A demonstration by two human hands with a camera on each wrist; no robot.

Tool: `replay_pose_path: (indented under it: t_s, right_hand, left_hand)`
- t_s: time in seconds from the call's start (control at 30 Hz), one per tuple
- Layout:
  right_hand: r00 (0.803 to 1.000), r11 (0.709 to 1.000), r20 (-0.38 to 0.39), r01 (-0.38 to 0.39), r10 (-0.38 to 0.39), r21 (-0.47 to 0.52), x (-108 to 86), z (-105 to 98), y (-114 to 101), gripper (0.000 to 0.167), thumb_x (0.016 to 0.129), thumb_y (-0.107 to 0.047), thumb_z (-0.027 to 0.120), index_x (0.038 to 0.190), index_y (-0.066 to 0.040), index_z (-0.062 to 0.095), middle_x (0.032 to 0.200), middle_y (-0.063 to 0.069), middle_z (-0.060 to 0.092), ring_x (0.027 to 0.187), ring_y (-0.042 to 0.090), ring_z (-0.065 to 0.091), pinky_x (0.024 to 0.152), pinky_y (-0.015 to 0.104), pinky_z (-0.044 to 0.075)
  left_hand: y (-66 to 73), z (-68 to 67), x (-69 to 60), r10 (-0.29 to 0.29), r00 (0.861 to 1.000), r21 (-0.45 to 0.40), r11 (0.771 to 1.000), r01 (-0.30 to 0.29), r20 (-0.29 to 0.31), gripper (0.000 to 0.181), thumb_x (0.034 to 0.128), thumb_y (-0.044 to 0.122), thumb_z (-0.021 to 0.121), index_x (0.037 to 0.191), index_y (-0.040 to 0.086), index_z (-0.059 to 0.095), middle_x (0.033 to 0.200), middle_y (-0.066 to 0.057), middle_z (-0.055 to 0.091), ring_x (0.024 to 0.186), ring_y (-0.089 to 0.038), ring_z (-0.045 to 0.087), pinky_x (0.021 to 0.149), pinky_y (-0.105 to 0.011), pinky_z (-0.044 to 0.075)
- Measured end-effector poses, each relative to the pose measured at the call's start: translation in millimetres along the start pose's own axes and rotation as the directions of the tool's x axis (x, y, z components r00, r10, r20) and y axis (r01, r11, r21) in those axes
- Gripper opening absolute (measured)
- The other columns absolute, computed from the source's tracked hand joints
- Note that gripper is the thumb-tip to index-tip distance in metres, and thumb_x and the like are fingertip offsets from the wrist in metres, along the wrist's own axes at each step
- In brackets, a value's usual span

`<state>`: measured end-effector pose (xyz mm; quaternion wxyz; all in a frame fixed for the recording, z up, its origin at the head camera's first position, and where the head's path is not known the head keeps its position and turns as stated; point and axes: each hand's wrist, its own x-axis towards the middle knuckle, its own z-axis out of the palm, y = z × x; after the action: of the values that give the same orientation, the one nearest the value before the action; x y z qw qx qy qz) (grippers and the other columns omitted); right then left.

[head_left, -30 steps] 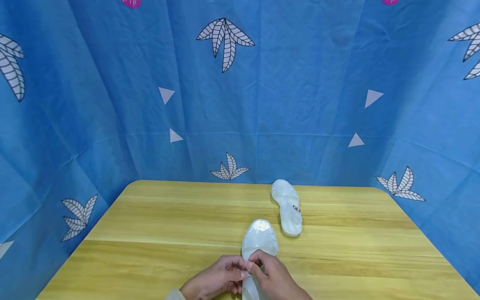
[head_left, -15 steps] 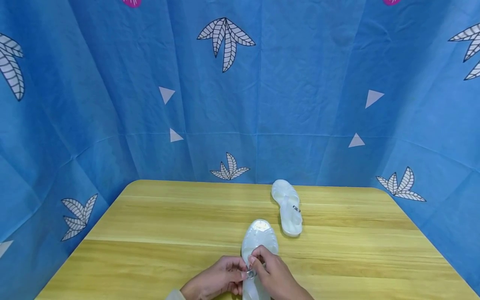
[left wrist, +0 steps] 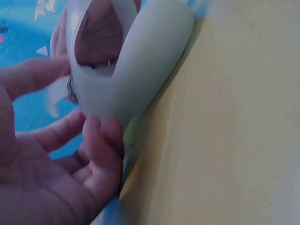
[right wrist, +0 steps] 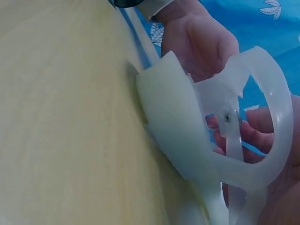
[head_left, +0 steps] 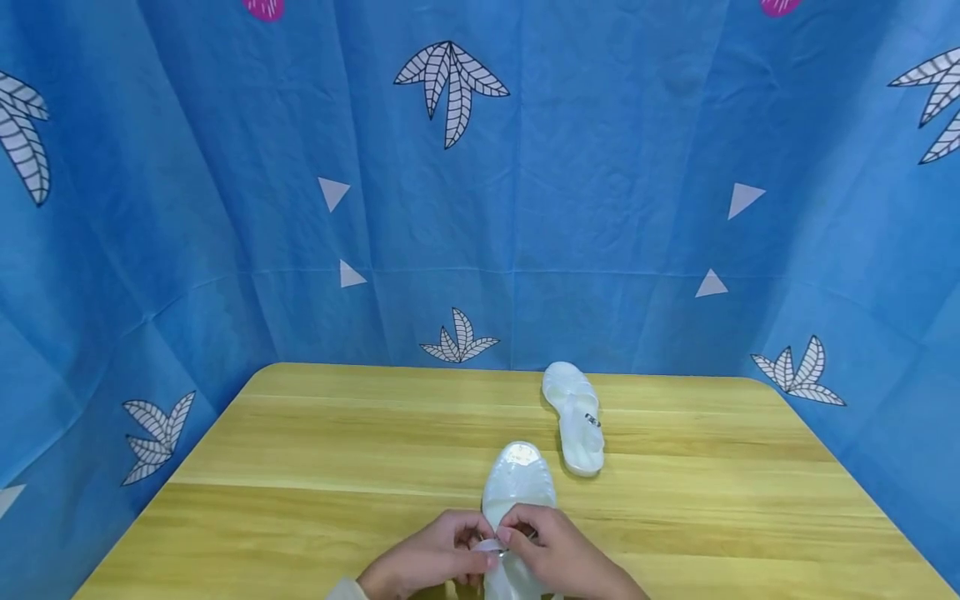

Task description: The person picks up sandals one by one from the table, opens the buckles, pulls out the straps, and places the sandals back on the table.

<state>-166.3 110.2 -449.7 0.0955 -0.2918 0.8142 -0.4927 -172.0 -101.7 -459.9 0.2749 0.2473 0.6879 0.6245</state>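
Observation:
A translucent white jelly sandal [head_left: 519, 477] lies toe-away on the table in the head view, its heel end between both hands. My left hand [head_left: 437, 552] is at its left side, thumb and fingers pinching the ankle strap [head_left: 488, 545] by the metal buckle. In the left wrist view the buckle [left wrist: 71, 88] sits at the strap's side, with a blurred strap end sticking out past it. From the right, my right hand [head_left: 562, 550] pinches the strap close to the left fingertips. The right wrist view shows the sandal's heel [right wrist: 171, 101] and the looped straps [right wrist: 277, 101]; the right fingertips are partly hidden.
A second white sandal [head_left: 573, 417] with a metal buckle lies farther back, right of the first. The wooden table [head_left: 337, 433] ends at a blue patterned curtain [head_left: 600, 167] behind and at both sides.
The right hand has shifted slightly right and down. A pale strap piece now shows bent at the left fingers, where the buckle lay exposed half a second ago. The far sandal stays put.

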Motion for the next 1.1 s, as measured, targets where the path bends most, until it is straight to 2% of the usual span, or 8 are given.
replay_pose_path:
  t_s: [0.1,0.23,0.43,0.57,0.73,0.93,1.1]
  right_hand:
    - [1.0,0.999,0.007,0.022,-0.022,-0.023,-1.3,-2,0,0.017,0.097,-0.026,0.051,0.091,-0.017,0.064,0.088,-0.008,0.064,0.078,0.0,0.054,0.067,0.02,0.046]
    - [1.0,0.999,0.012,0.025,-0.024,-0.048,-2.1,-5,-2,0.016,0.097,-0.024,0.052,0.089,-0.017,0.064,0.086,-0.009,0.063,0.074,-0.001,0.053,0.063,0.019,0.046]
    - [1.0,0.995,0.011,0.02,-0.019,-0.099,-2.5,-8,-4,0.016,0.096,-0.021,0.054,0.086,-0.016,0.065,0.081,-0.01,0.062,0.067,-0.002,0.05,0.057,0.019,0.045]
    - [1.0,0.995,0.021,0.012,-0.01,-0.094,-3.3,-8,-5,0.016,0.095,-0.021,0.054,0.086,-0.017,0.066,0.081,-0.011,0.062,0.07,-0.002,0.051,0.059,0.019,0.045]
    - [0.999,0.996,0.044,0.011,-0.007,-0.084,-4.5,-9,-5,0.013,0.095,-0.019,0.055,0.087,-0.017,0.066,0.083,-0.011,0.063,0.075,-0.001,0.053,0.064,0.019,0.046]
    - [0.993,0.998,0.102,-0.062,0.062,-0.001,-5.5,-13,-5,0.008,0.094,-0.016,0.056,0.094,-0.014,0.063,0.091,-0.007,0.062,0.084,0.003,0.055,0.071,0.021,0.047]
    - [0.989,0.995,0.116,-0.091,0.087,0.034,-6.2,-15,-4,0.007,0.093,-0.016,0.056,0.094,-0.013,0.062,0.088,-0.004,0.06,0.081,0.005,0.054,0.069,0.021,0.046]
  left_hand:
    - [1.4,4.2,0.9,0.058,0.997,0.089,0.995,-0.053,-0.059,0.026,0.0881,0.021,0.062,0.093,-0.004,0.059,0.076,0.004,0.056,0.065,-0.004,0.051,0.057,-0.018,0.044]
    - [3.3,10.6,1.6,0.122,0.983,0.218,0.972,-0.09,-0.138,0.017,0.0869,0.02,0.064,0.087,0.002,0.063,0.077,0.006,0.056,0.067,-0.001,0.05,0.061,-0.017,0.043]
    - [6.6,17.7,2.8,0.156,0.965,0.342,0.937,-0.078,-0.209,0.011,0.0834,0.014,0.068,0.078,0.006,0.063,0.069,0.008,0.053,0.06,0.0,0.047,0.056,-0.017,0.041]
    - [6.5,18.7,3.2,0.153,0.965,0.335,0.939,-0.076,-0.212,0.011,0.0824,0.01,0.067,0.077,0.004,0.06,0.067,0.007,0.051,0.058,0.001,0.046,0.054,-0.015,0.04]
    - [8.1,18.5,1.8,0.143,0.968,0.303,0.95,-0.076,-0.205,0.012,0.0821,0.012,0.067,0.077,0.005,0.058,0.066,0.008,0.051,0.059,0.001,0.046,0.055,-0.015,0.04]
    - [8.2,16.6,2.1,0.153,0.971,0.305,0.948,-0.091,-0.183,0.012,0.0809,0.011,0.066,0.077,0.006,0.056,0.067,0.009,0.05,0.06,0.001,0.045,0.055,-0.014,0.039]
    - [6.7,15.4,2.9,0.153,0.973,0.297,0.95,-0.097,-0.172,0.012,0.0811,0.011,0.067,0.078,0.005,0.056,0.068,0.009,0.05,0.061,0.001,0.045,0.055,-0.014,0.039]
